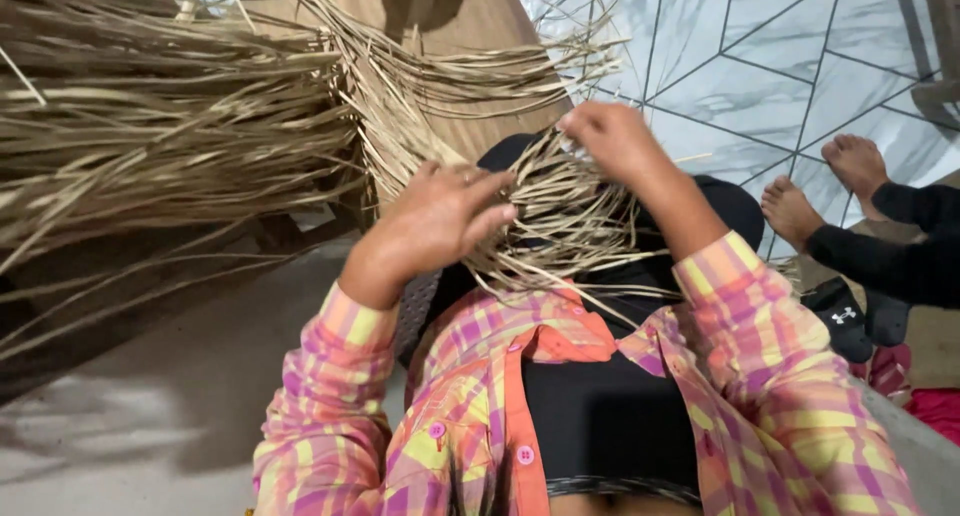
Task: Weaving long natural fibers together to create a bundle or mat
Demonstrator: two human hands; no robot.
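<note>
The left hand (440,216) and right hand (610,136) each grip dry straw strips (560,216); the fingertips are buried, and the big bundle (150,126) runs off-frame.

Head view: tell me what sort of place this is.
Probably a home floor used for handcraft. Pale marble-look floor tiles with dark lines, a big heap of dry tan straw strips, and another person's bare feet all suggest it. Both hands, left and right, work the strips.

head cam | looks steeply down from the wearer's head | close over own chest and lap
</note>
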